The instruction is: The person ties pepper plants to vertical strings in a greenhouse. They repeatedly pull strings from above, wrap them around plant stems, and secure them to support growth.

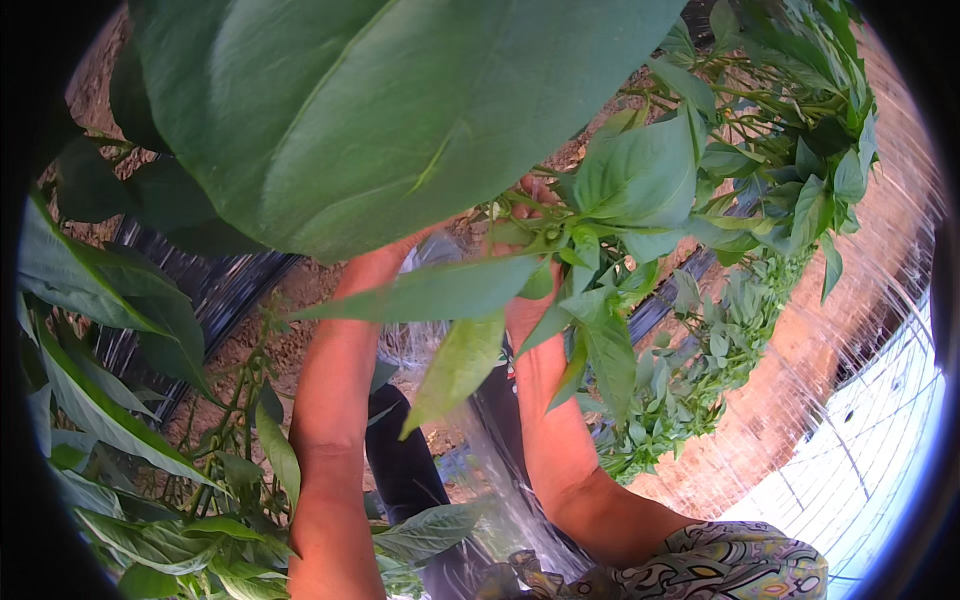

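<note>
A very large green leaf, close to the camera, covers most of my left hand; only its wrist edge shows, and its fingers are hidden. Clear plastic, possibly a bag, hangs between my forearms near that wrist. My right hand reaches in among the stems of what looks like a pepper plant, with bent fingers partly showing behind leaves. Beside those fingers is a small green bud or young fruit. Whether the right hand grips anything is hidden by foliage.
More leafy plants crowd the left side. A long plant row runs along the right. Dark plastic mulch lies over brown soil. Wire mesh or netting stands at the far right. My dark-trousered leg is below.
</note>
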